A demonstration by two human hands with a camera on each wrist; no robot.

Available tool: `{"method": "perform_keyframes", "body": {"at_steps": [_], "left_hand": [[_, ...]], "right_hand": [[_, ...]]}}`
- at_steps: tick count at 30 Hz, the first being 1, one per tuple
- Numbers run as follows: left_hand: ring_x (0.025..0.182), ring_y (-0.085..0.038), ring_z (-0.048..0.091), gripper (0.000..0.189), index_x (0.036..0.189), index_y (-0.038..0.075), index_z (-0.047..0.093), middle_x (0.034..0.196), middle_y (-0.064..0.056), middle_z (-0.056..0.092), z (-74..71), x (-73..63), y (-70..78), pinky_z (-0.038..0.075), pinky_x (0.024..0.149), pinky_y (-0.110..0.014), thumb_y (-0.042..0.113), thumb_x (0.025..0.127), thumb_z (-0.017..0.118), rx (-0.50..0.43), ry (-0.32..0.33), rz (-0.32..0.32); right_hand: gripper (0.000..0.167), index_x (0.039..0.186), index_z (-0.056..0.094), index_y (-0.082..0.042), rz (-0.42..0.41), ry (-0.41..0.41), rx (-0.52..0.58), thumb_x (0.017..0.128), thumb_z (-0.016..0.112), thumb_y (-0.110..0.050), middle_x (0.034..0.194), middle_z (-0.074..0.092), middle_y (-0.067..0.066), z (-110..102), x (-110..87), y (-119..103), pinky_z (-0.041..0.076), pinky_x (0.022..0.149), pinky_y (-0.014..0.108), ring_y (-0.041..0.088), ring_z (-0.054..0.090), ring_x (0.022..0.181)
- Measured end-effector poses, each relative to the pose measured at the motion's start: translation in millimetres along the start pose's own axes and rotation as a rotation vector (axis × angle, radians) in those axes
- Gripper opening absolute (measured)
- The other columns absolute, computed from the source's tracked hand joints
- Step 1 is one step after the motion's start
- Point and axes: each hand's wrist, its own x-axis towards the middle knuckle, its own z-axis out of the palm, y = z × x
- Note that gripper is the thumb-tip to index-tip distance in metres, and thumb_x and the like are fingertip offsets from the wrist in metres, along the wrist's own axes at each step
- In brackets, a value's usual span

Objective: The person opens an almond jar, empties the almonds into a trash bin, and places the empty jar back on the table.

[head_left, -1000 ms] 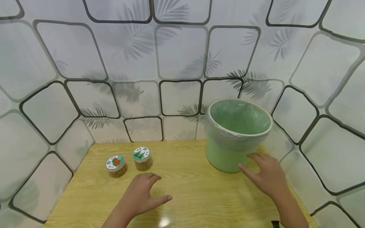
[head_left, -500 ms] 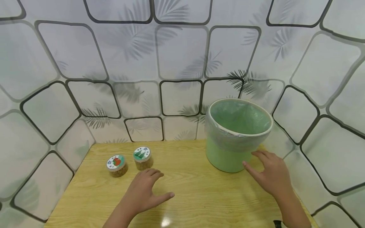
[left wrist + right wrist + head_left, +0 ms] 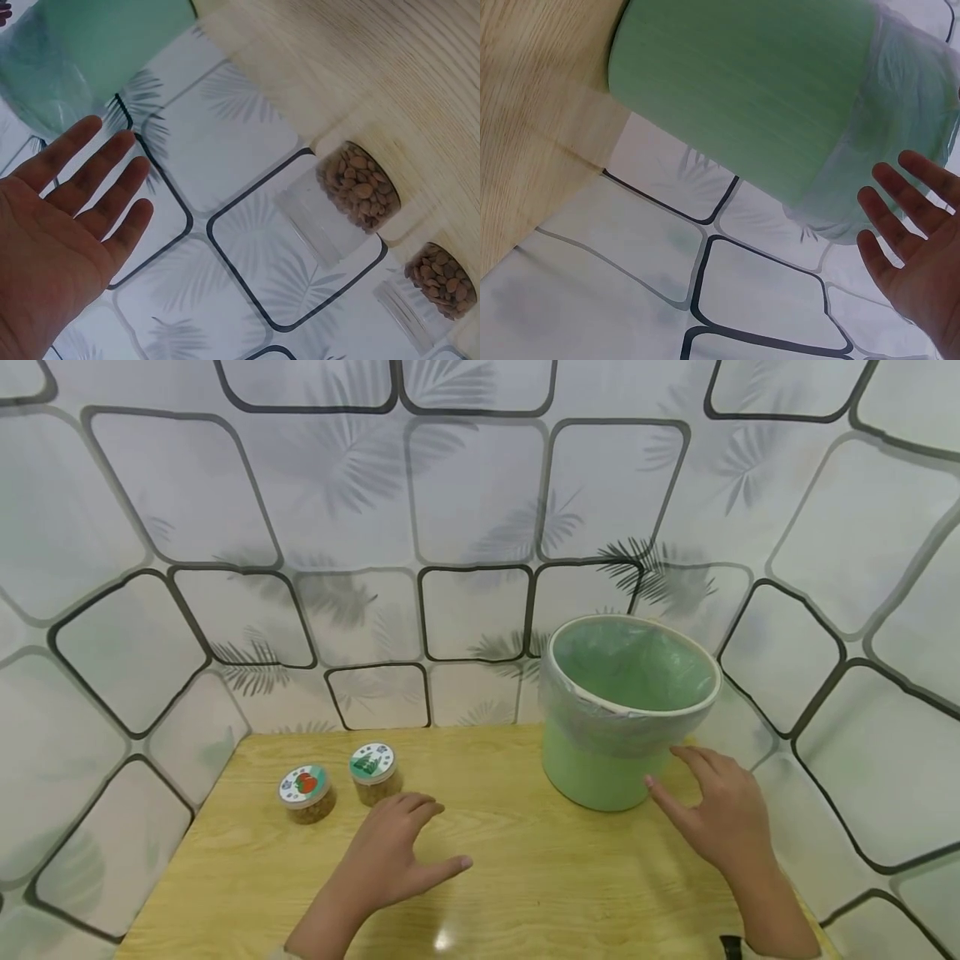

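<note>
While the right hand [image 3: 716, 814], fingers and thumb apart, hovers near the green bin [image 3: 600, 768], the left hand [image 3: 386, 858], likewise spread, hangs to the bin's left. Just past it, farther left of the bin, is a green-printed jar [image 3: 374, 773], and farthest left, a red-printed jar [image 3: 307, 795]. Bin and jars stand upright on the wooden table [image 3: 525, 885].

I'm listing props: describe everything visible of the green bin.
The green bin is round, upright and plastic-looking, flaring toward a pale rim. A thin translucent bag lines it and folds outward over the rim. No contents show. It stands on the table, far right, near the wall. The right hand is beside it; contact is unclear.
</note>
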Motion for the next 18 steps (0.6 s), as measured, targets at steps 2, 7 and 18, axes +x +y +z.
{"method": "perform_keyframes", "body": {"at_steps": [2, 7, 18], "left_hand": [[0.120, -0.025, 0.069, 0.076, 0.123, 0.017, 0.078, 0.126, -0.001, 0.074, 0.1, 1.9, 0.5, 0.054, 0.105, -0.053, 0.082, 0.086, 0.066, -0.004, -0.003, -0.002], [0.121, -0.025, 0.068, 0.076, 0.124, 0.018, 0.077, 0.126, -0.001, 0.074, 0.9, 4.8, 0.7, 0.054, 0.105, -0.053, 0.083, 0.086, 0.066, -0.004, -0.002, 0.000], [0.126, -0.026, 0.066, 0.078, 0.128, 0.017, 0.076, 0.131, -0.002, 0.072, -1.0, 14.1, 4.8, 0.053, 0.108, -0.052, 0.083, 0.087, 0.064, -0.015, -0.009, 0.021]], "right_hand": [[0.054, 0.117, 0.075, 0.003, -0.001, 0.010, 0.003, 0.075, 0.090, -0.028, 0.112, 0.076, 0.024, 0, 1.3, 0, 0.054, 0.081, 0.066, 0.049, 0.071, 0.099], [0.055, 0.118, 0.074, 0.003, 0.002, 0.024, 0.002, 0.076, 0.088, -0.029, 0.114, 0.075, 0.025, -1, 3.9, 0, 0.054, 0.084, 0.065, 0.049, 0.070, 0.102], [0.057, 0.121, 0.074, 0.002, 0.021, 0.016, -0.001, 0.077, 0.088, -0.030, 0.119, 0.075, 0.023, 0, 8.1, 3, 0.052, 0.091, 0.065, 0.049, 0.068, 0.107]]}}
